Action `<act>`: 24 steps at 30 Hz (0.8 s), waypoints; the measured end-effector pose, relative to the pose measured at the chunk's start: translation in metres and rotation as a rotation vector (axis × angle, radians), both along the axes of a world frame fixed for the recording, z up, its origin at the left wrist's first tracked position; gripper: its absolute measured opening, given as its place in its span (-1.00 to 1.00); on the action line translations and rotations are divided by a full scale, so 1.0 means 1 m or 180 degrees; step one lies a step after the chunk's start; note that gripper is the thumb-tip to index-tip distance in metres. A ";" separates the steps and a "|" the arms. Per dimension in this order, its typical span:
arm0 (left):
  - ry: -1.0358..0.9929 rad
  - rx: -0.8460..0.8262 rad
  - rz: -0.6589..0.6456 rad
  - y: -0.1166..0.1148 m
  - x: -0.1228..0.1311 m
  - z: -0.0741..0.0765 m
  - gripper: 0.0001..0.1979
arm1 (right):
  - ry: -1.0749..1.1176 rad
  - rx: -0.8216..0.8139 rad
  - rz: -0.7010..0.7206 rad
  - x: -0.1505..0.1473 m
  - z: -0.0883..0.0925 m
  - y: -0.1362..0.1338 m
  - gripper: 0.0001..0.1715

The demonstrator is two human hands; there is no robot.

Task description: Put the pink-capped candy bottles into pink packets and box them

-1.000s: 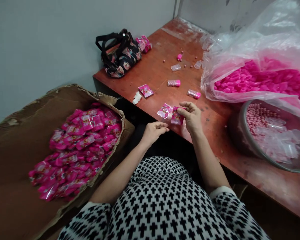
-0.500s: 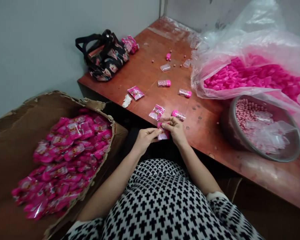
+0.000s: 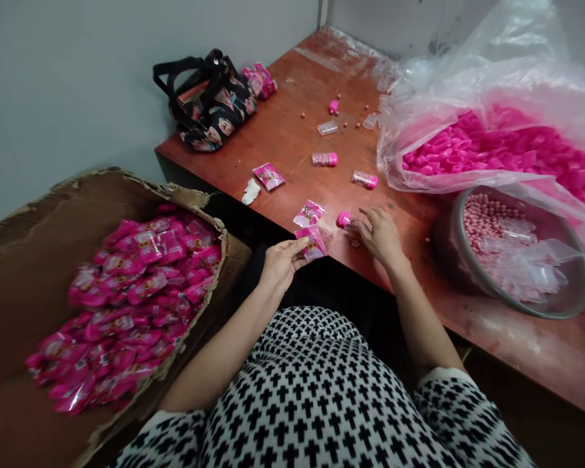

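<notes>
My left hand (image 3: 280, 260) pinches a small pink printed sachet (image 3: 312, 241) just off the near edge of the red-brown table (image 3: 292, 140). My right hand (image 3: 381, 234) rests on the table with its fingers curled around a small clear tube with a pink cap (image 3: 344, 220). A second pink sachet (image 3: 309, 212) lies flat on the table just beyond the held one.
A torn cardboard box (image 3: 92, 201) heaped with pink sachets stands at my left. A metal bowl (image 3: 572, 296) of pink beads and clear tubes sits at right, behind it a plastic bag of pink caps (image 3: 497, 146). A dark floral handbag (image 3: 214, 107), loose tubes and another sachet (image 3: 269, 175) lie farther back.
Both hands held the sachet together before. Now only my left hand keeps it, while my right hand has moved right onto the pink-capped tube on the table.
</notes>
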State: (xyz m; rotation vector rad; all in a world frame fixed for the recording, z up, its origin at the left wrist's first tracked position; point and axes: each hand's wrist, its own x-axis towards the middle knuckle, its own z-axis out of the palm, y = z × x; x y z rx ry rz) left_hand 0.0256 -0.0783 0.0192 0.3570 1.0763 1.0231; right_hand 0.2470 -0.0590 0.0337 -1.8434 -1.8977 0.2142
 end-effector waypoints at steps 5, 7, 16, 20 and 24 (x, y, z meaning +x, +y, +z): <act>-0.0213 -0.0122 0.0420 0.008 0.002 0.005 -0.69 | -0.0744 -0.0423 0.0483 0.006 -0.003 0.004 -0.56; -0.0303 -0.0120 0.0459 0.010 0.004 0.007 -0.67 | -0.0757 -0.0483 0.0431 0.004 -0.004 0.003 -0.58; -0.0715 -0.0254 0.0807 0.020 0.009 0.008 -0.81 | 0.0267 -0.0440 0.0001 -0.004 -0.006 -0.006 -0.55; -0.0865 -0.0219 0.0945 0.022 0.010 0.003 -0.82 | 0.2355 -0.0629 -0.0012 -0.033 -0.005 -0.031 -0.58; -0.1012 -0.0167 0.1037 0.023 0.012 0.000 -0.83 | 0.3496 -0.0946 -0.0096 -0.069 -0.001 -0.057 -0.61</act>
